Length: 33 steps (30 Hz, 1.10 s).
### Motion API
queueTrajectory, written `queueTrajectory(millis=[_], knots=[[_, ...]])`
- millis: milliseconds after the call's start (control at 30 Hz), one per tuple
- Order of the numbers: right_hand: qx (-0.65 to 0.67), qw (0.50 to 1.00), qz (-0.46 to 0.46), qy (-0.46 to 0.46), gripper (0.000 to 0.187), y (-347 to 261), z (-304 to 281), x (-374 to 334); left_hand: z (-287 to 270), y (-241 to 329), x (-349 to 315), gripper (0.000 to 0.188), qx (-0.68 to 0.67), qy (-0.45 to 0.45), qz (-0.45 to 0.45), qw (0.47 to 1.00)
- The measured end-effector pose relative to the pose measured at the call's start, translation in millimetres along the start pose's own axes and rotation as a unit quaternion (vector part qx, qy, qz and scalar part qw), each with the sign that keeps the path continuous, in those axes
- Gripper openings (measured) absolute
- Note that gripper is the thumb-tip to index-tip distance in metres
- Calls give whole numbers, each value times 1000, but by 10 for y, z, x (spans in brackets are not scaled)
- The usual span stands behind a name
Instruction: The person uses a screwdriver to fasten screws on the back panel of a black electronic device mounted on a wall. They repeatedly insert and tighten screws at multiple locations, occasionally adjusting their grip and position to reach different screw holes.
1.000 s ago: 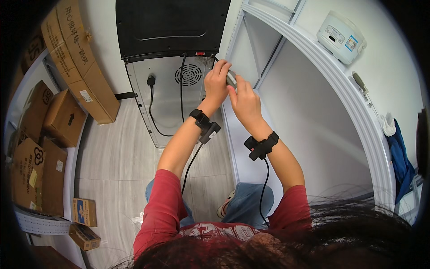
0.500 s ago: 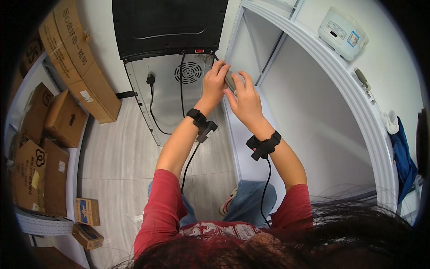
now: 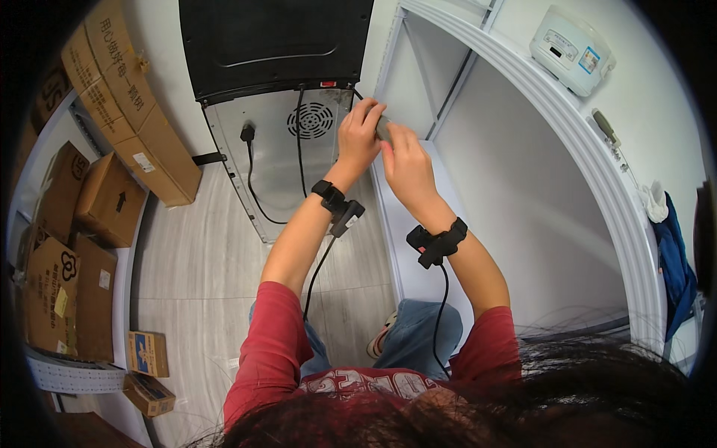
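Clasping a mostly hidden gray block (image 3: 384, 130) beside a metal-backed appliance (image 3: 276, 149), left hand (image 3: 359, 139) and right hand (image 3: 409, 166) are both clamped on it; it looks light, rigid and smooth, likely best held by its sides.

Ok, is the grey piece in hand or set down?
In hand: the grey piece shows between the fingers of the left hand and right hand, near the metal panel.

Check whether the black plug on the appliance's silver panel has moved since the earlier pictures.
No; against the round vent, the black plug stays at the same place to its left.
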State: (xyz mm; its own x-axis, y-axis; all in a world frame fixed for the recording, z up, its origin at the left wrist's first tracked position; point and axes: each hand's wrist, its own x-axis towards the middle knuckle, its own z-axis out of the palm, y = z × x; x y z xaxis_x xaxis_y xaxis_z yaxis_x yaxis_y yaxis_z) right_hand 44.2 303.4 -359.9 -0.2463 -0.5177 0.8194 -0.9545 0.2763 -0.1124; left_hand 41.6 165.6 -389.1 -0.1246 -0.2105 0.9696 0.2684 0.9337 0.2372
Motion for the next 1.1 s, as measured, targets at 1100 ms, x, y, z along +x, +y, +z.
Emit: queueTrajectory(millis=[1100], knots=[[-100,993,-68,-13,36,-53,-67,55,-127,30,22,39,-23,-31,64,997]])
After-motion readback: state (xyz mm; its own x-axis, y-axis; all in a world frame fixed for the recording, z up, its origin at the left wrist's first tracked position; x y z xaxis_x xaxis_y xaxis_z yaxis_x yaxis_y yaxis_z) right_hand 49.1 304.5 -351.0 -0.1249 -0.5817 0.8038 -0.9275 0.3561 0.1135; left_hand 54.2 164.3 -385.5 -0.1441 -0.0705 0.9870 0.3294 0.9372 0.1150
